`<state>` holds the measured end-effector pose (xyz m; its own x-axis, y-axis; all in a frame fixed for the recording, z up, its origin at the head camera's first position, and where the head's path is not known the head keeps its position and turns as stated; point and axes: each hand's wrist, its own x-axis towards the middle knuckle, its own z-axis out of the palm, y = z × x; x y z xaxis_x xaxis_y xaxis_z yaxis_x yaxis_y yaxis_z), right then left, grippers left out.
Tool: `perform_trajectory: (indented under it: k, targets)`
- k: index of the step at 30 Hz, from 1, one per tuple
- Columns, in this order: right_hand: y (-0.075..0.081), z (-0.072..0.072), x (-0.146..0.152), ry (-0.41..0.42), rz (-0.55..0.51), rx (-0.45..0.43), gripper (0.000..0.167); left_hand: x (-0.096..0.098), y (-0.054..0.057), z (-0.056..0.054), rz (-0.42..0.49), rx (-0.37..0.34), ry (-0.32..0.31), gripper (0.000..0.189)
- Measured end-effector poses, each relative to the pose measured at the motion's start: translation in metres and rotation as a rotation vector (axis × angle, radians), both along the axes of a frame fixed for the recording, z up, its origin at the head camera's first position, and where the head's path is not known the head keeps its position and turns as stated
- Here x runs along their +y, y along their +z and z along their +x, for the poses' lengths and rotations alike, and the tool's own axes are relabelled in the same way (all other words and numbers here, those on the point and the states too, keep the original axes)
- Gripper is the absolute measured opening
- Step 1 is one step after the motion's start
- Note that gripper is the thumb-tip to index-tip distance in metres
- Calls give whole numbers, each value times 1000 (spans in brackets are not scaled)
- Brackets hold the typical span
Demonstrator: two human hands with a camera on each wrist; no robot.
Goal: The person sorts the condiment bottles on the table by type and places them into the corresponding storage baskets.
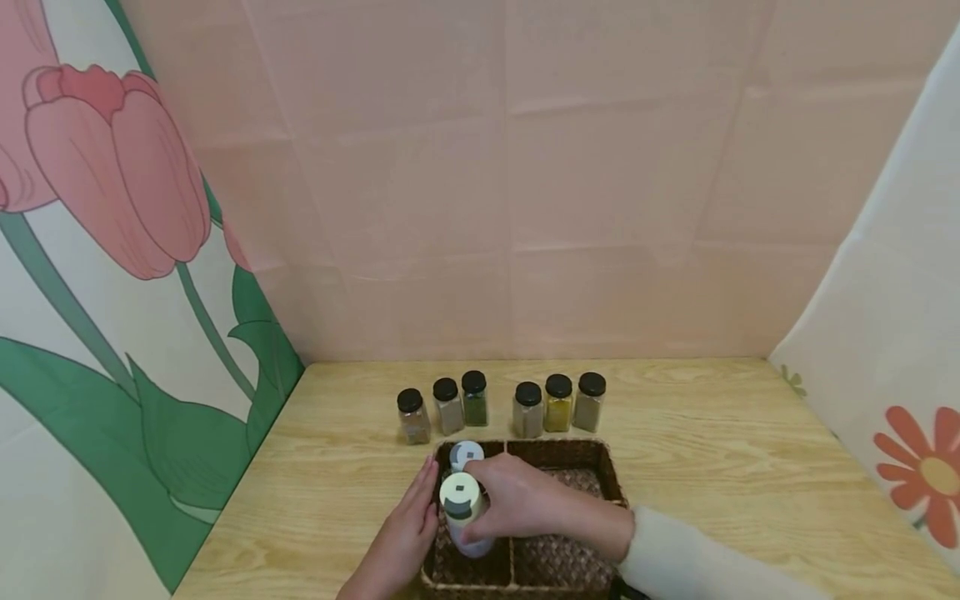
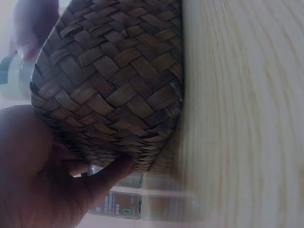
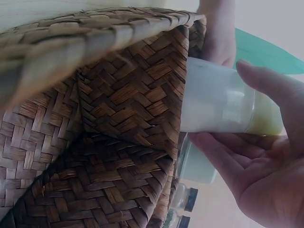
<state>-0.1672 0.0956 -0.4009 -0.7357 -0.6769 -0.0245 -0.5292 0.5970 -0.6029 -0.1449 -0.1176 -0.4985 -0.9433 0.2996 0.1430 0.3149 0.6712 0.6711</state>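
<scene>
My right hand (image 1: 517,496) grips a white bottle with a pale yellow lid (image 1: 461,492), thumb and fingers on either side of it. The bottle stands upright inside the left part of a brown woven basket (image 1: 555,588). Just behind it is another bottle with a white lid (image 1: 467,454), partly covered by my hand. My left hand (image 1: 408,521) rests along the basket's left wall with its fingers straight. In the left wrist view, a finger (image 2: 111,175) of that hand touches the woven outer wall (image 2: 114,71). The right wrist view shows the held bottle (image 3: 218,97) beside the divider (image 3: 137,95).
Small spice jars with black lids stand behind the basket in two groups, one at the left (image 1: 415,425) and one at the right (image 1: 558,408). The left wrist view shows a ground cinnamon jar (image 2: 116,205). A pink cloth (image 1: 510,208) hangs behind the wooden table (image 1: 720,450).
</scene>
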Motion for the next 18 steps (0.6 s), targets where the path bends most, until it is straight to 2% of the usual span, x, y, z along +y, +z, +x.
perform_trajectory:
  k: [7,18]
  targets:
    - [-3,-2,-2,3,12,-26,35,0,0,0,3,-11,-4,59]
    - [-8,-6,-1,53,17,-30,32,-1,0,0,-3,-18,-6,59]
